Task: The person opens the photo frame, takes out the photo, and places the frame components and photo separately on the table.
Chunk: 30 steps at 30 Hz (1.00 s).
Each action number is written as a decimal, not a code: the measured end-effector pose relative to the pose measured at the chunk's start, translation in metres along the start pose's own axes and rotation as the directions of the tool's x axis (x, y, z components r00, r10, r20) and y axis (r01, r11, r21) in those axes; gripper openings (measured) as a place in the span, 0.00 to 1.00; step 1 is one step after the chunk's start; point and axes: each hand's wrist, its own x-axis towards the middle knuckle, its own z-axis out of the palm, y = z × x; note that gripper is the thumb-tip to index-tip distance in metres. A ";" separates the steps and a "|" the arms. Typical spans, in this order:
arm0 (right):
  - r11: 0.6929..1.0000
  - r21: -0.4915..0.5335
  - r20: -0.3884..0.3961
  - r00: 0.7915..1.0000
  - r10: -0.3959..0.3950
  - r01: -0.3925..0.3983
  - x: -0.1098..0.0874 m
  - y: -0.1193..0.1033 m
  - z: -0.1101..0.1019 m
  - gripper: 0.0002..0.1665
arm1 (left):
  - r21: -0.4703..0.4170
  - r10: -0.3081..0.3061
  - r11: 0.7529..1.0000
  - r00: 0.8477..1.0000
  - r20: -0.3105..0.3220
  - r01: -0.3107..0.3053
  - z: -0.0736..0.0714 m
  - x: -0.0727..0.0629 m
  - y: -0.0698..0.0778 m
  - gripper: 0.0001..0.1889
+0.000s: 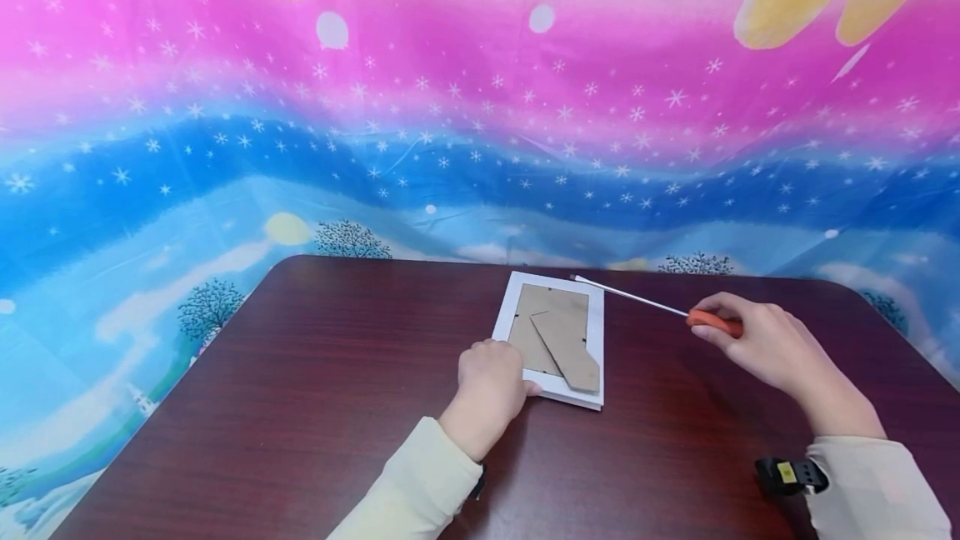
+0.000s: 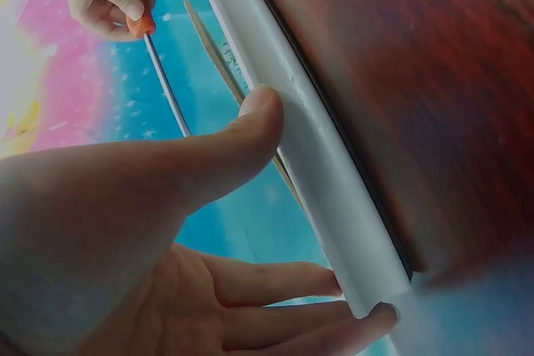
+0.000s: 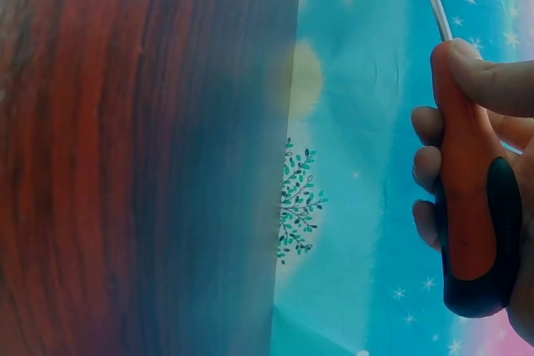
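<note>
As we looked forward and down, a backdrop (image 1: 480, 107) filled the upper part of the head view, its pink and blue bands scattered with white snowflakes. Before it stood a dark reddish-brown table (image 1: 337, 398) with rounded far corners. On it, near the far edge, we saw a white picture frame (image 1: 558, 302), its brown backing board (image 1: 534, 344) facing up.

Pale sleeves (image 1: 416, 473) covered the person's forearms. The left hand (image 1: 491, 377) gripped the frame at its near left corner; in the left wrist view we found the thumb pressed on the white moulding and fingers reaching round the corner. The right hand (image 1: 772, 344), to the right of the frame, had its fingers and thumb curled round the orange-and-black handle of a screwdriver (image 1: 714, 323). We followed its metal shaft to the frame's far right corner, where we could not tell whether the tip touched.

Across the board lay a brown strut (image 1: 581, 365). We noticed a black wristband (image 1: 783, 475) by the right cuff and, smallest, dark tabs (image 1: 584, 340) along the board's edges.
</note>
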 end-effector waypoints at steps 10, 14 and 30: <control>1.000 0.004 0.002 1.000 0.001 -0.001 0.000 0.000 -0.001 0.18 | 0.061 0.014 0.998 0.999 -0.047 -0.011 0.002 -0.002 0.005 0.34; 1.000 0.006 0.000 1.000 0.000 0.000 0.000 0.000 0.000 0.18 | 0.113 0.020 0.993 0.998 -0.063 -0.012 0.003 -0.002 0.006 0.36; 1.000 0.007 -0.011 1.000 -0.014 0.014 0.000 -0.001 0.001 0.18 | 0.095 0.022 0.995 1.000 -0.004 -0.021 0.001 0.008 -0.009 0.38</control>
